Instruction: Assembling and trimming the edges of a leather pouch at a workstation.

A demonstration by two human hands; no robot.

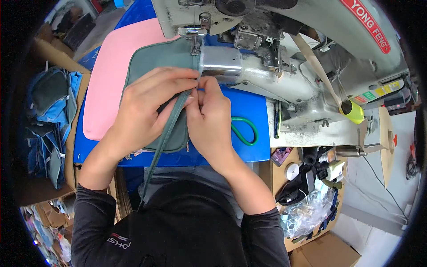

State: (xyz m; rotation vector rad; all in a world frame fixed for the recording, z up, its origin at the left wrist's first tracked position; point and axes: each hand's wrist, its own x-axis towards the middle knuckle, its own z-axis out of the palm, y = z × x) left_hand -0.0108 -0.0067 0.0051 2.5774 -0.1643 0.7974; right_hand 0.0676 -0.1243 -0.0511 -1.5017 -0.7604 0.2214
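A grey-green fabric panel (153,60) with a bound edge lies under the presser foot (195,43) of a sewing machine (262,49). My left hand (149,100) rests over the panel, its fingers closed at the edge just below the foot. A narrow grey-green fabric strip (163,133) runs from between my hands down toward my lap. My right hand (209,118) pinches at the panel's edge, close to my left fingertips. What exactly lies between the fingertips is partly hidden. Green-handled scissors (245,131) lie right of my right hand.
Beneath the panel is a pink sheet (100,104) on a blue table (255,107). At left, a cardboard box (71,155) holds blue and dark fabric pieces. A yellow-green cup-shaped holder (354,112) is at the machine's right. Plastic bags (309,216) and clutter fill a lower-right surface.
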